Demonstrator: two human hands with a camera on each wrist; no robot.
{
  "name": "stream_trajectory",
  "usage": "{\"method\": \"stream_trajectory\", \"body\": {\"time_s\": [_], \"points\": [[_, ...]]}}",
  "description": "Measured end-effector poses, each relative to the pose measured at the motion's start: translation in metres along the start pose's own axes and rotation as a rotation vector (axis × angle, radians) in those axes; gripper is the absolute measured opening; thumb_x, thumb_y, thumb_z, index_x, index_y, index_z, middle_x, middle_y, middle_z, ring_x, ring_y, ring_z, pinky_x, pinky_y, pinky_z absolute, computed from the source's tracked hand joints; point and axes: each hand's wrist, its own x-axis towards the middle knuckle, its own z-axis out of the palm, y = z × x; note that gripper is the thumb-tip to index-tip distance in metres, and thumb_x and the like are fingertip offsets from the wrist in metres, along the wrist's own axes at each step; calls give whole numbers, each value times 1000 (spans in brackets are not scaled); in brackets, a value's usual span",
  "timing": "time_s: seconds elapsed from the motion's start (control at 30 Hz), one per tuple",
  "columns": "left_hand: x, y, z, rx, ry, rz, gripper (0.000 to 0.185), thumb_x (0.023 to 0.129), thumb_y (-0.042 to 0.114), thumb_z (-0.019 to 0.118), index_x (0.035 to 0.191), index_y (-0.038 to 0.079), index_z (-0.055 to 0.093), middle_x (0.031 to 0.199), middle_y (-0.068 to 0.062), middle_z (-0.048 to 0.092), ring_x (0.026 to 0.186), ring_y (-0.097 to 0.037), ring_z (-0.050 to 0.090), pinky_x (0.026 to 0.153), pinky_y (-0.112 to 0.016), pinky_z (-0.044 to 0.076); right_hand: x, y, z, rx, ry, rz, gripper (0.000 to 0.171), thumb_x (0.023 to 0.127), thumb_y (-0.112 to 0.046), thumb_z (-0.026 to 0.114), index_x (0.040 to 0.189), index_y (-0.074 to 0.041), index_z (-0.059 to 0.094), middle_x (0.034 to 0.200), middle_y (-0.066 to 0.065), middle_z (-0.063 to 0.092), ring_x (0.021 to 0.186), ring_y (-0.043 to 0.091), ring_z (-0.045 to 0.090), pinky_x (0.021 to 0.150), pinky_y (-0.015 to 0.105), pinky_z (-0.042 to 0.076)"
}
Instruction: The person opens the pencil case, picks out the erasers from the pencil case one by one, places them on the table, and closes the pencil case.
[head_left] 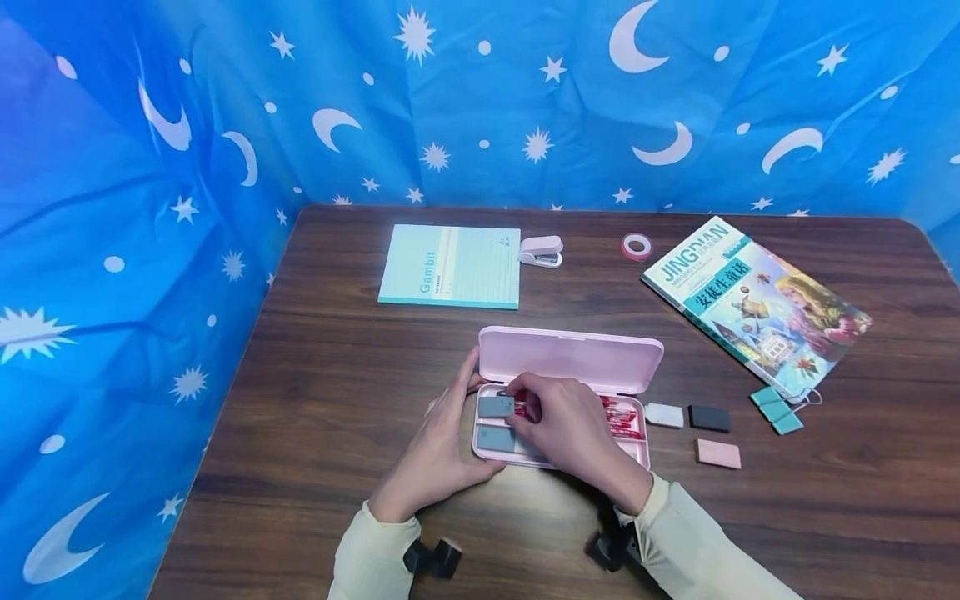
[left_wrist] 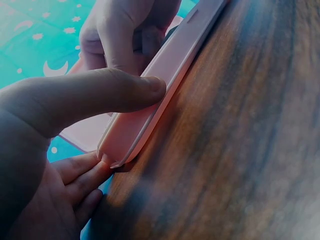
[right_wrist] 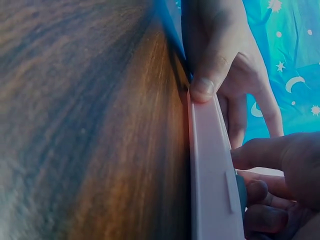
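A pink pencil case (head_left: pixel 570 357) lies with its lid raised on the table. My left hand (head_left: pixel 438 446) grips its left end, the thumb (left_wrist: pixel 150 89) along the front wall and the other fingers behind. Over the case, my right hand (head_left: pixel 566 421) pinches a grey eraser (head_left: pixel 495 407) by its right end, in the back left compartment. A second blue-grey block (head_left: pixel 496 439) lies in the front left compartment. Several slender red items (head_left: pixel 625 421) fill the right part. The right hand hides the middle of the case.
Right of the case lie a white eraser (head_left: pixel 664 416), a black eraser (head_left: pixel 709 418) and a pink eraser (head_left: pixel 718 453). Farther out are teal binder clips (head_left: pixel 776 409), a picture book (head_left: pixel 757 304), a tape roll (head_left: pixel 637 246), a stapler (head_left: pixel 542 251) and a notebook (head_left: pixel 450 267).
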Motion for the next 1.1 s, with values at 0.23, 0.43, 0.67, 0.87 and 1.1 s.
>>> {"method": "stream_trajectory", "body": {"time_s": [0.23, 0.43, 0.67, 0.87, 1.1], "points": [[0, 1, 3, -15, 0, -14, 139, 65, 26, 96, 162, 37, -3, 152, 7, 46, 142, -11, 39, 119, -54, 26, -7, 7, -12, 89, 18, -38, 22, 74, -16, 85, 90, -19, 70, 59, -16, 44, 52, 0, 40, 51, 24, 31], [0, 0, 6, -27, 11, -4, 139, 65, 26, 97, 162, 36, -2, 153, 7, 44, 145, -12, 36, 118, -57, 25, -29, 24, -45, 145, 58, 11, 23, 77, -11, 83, 92, -20, 69, 59, -17, 44, 51, 0, 41, 50, 23, 33], [1, -1, 5, -23, 28, 17, 139, 64, 26, 97, 163, 33, 0, 152, 8, 45, 144, -11, 36, 117, -58, 26, -65, 62, -77, 144, 145, 52, 29, 76, -2, 82, 94, -19, 68, 62, -14, 44, 52, 1, 41, 50, 21, 32], [1, -1, 5, -22, 26, 15, 138, 64, 26, 97, 162, 36, -1, 152, 7, 45, 144, -11, 36, 117, -59, 26, -97, 85, -95, 94, 168, 141, 29, 76, -2, 83, 95, -20, 69, 63, -12, 45, 51, 3, 40, 48, 22, 28], [2, -2, 6, -14, 22, 26, 138, 65, 27, 96, 162, 37, -2, 155, 6, 42, 146, -13, 35, 117, -60, 25, -115, 103, -99, 36, 141, 219, 26, 77, -5, 81, 96, -18, 69, 62, -12, 45, 51, 3, 40, 49, 24, 28]]}}
